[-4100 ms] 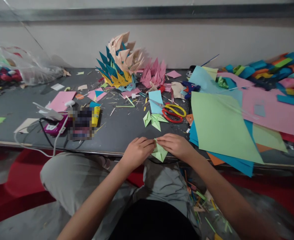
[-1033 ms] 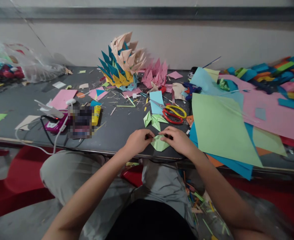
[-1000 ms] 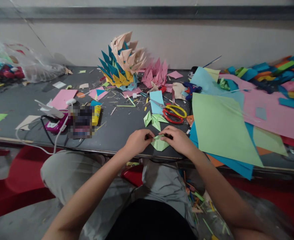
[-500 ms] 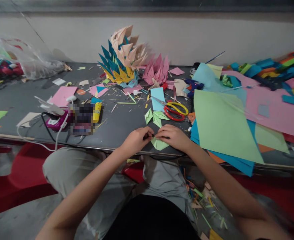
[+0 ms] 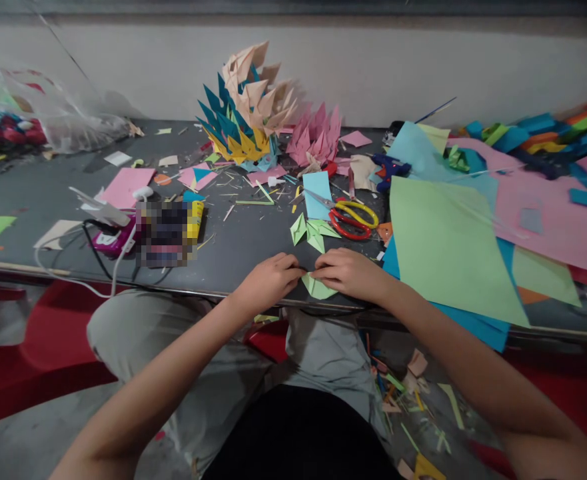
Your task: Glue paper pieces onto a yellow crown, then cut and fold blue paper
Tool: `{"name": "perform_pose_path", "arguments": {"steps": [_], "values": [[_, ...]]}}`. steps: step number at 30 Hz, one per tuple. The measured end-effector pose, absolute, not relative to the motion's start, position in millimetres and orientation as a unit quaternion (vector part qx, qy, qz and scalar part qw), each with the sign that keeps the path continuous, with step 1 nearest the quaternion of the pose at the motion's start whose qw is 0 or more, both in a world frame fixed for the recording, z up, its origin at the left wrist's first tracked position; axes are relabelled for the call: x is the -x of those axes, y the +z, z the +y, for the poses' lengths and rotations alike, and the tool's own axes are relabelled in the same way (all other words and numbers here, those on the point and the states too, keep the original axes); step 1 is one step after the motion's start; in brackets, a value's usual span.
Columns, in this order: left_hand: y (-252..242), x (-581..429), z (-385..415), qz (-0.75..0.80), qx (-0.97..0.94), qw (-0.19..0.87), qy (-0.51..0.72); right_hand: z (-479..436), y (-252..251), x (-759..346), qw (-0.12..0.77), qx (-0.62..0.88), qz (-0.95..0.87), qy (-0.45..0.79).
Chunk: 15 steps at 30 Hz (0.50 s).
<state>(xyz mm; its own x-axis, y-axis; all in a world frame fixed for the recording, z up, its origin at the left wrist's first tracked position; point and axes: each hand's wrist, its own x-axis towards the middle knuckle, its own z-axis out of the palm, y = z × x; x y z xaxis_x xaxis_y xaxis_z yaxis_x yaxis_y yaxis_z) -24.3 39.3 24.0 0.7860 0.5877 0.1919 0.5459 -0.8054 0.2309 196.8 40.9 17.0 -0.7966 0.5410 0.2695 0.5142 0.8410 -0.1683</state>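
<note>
A small piece of folded light green paper [image 5: 318,288] lies at the table's front edge, between my hands. My left hand [image 5: 276,275] is closed, its fingertips at the paper's upper left corner. From the other side my right hand [image 5: 348,272] pinches the paper's upper edge, fingers bent and together. The fingers cover part of the folds. Just beyond are folded green paper pieces [image 5: 316,233], a light blue sheet [image 5: 317,193] and scissors with red and yellow handles [image 5: 356,219].
Pointed folded-paper models [image 5: 248,127] and a pink one [image 5: 316,137] stand near the wall. Large green sheets [image 5: 448,240] are stacked at right. A purple power strip [image 5: 116,237] with cables sits at left. Scraps litter the table [image 5: 243,247].
My left hand has shifted slightly left, and its fingers have drawn closer together. The right hand stays at the green paper. The whole view has shifted a little.
</note>
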Motion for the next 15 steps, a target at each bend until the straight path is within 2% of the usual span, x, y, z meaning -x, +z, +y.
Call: {"name": "perform_pose_path", "arguments": {"steps": [5, 15], "values": [[30, 26, 24, 0.346, -0.933, 0.027, 0.099, 33, 29, -191, 0.119, 0.320, -0.939, 0.027], [29, 25, 20, 0.402, -0.908, 0.042, 0.108, 24, 37, -211, 0.098, 0.470, -0.871, 0.105]]}}
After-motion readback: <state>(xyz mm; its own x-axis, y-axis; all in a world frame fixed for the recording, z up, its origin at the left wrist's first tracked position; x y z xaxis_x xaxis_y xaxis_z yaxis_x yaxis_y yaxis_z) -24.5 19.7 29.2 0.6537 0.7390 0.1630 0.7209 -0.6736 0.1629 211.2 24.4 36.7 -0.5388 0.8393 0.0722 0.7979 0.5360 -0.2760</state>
